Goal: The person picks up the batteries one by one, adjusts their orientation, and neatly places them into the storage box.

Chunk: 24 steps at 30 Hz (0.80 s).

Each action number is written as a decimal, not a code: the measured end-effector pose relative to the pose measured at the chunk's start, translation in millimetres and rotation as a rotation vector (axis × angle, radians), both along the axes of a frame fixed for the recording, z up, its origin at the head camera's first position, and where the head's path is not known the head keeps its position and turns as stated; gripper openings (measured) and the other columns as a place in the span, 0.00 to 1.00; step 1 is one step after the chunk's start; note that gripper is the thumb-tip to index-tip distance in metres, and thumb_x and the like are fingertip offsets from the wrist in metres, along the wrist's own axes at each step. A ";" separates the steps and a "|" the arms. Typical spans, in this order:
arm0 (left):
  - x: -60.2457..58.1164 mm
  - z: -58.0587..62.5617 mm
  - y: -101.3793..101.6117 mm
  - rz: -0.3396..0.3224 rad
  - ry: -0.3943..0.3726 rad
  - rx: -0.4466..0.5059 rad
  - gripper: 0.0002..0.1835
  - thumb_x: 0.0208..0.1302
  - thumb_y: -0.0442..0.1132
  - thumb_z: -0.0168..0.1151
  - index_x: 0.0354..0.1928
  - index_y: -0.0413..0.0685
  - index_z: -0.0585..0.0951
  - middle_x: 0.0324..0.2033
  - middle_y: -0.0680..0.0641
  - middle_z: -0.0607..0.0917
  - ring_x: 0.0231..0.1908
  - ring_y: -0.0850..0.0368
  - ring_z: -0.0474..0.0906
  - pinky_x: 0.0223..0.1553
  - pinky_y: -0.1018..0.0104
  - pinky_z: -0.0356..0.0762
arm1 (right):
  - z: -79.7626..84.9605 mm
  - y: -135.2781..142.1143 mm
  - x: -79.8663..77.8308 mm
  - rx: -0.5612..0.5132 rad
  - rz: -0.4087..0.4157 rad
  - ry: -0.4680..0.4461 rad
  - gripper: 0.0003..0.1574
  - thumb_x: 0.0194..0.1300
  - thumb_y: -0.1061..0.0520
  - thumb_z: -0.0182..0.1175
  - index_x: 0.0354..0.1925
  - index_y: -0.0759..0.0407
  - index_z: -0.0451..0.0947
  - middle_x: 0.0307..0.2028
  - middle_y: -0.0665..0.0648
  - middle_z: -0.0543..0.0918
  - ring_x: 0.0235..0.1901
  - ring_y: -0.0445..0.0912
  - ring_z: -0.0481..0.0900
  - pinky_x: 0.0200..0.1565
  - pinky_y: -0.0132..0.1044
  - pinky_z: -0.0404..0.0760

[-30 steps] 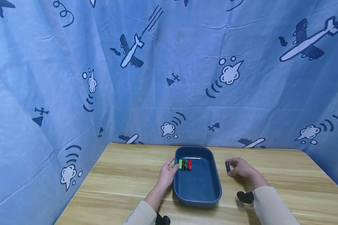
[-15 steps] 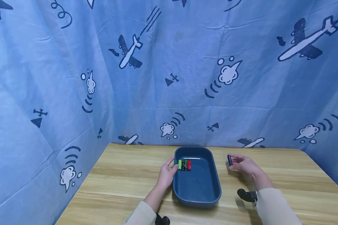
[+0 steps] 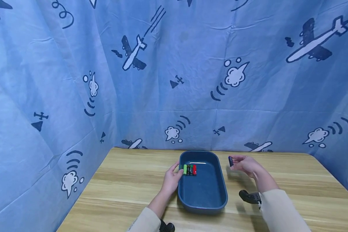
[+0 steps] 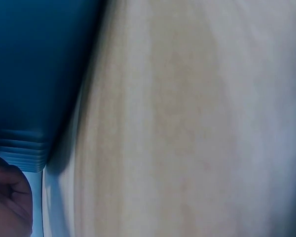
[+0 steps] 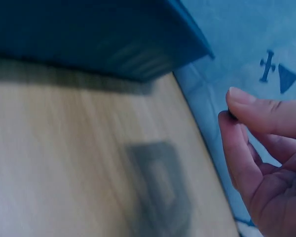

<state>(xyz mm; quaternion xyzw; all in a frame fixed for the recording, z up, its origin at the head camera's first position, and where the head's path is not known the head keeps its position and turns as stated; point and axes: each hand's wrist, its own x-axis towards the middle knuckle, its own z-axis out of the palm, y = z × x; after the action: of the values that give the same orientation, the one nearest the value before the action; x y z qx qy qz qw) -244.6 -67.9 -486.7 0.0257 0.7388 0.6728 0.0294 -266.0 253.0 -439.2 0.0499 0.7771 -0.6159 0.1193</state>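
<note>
A dark blue oblong bin (image 3: 203,191) stands on the table. My left hand (image 3: 171,180) grips its left wall, thumb over the rim and fingers outside. Inside, near that thumb, several batteries lie side by side, with a light green battery (image 3: 185,169) at the left and a red battery (image 3: 194,170) at the right. To the right of the bin, my right hand (image 3: 246,165) pinches a dark battery (image 3: 230,161) between thumb and fingertips. In the right wrist view the right hand (image 5: 271,153) is above the table, and its fingers hide most of the battery.
The wooden table (image 3: 127,180) ends at the back against a blue curtain (image 3: 168,80) with printed planes, which also hangs along the left side. A black wrist mount (image 3: 249,196) juts from the right sleeve, and another black mount (image 3: 166,227) sits at the left wrist.
My right hand has lifted the dark battery up from the table and moved it back, then slightly left towards the bin. The left hand and the bin have stayed in place.
</note>
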 end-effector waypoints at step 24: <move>-0.5 -2.6 -0.8 -0.005 0.037 0.024 0.26 0.65 0.38 0.55 0.65 0.41 0.66 0.25 0.33 0.83 0.27 0.44 0.82 0.30 0.61 0.81 | 30.3 -32.5 -5.8 -0.027 0.098 0.090 0.42 0.51 0.72 0.64 0.63 0.74 0.59 0.53 0.68 0.69 0.48 0.50 0.70 0.45 0.34 0.78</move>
<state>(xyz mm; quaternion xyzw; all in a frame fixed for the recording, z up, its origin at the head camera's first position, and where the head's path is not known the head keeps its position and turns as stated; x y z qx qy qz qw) -245.0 -68.7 -489.3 0.0406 0.7311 0.6809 0.0171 -271.8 220.5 -408.9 -0.0176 0.7747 -0.6216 0.1150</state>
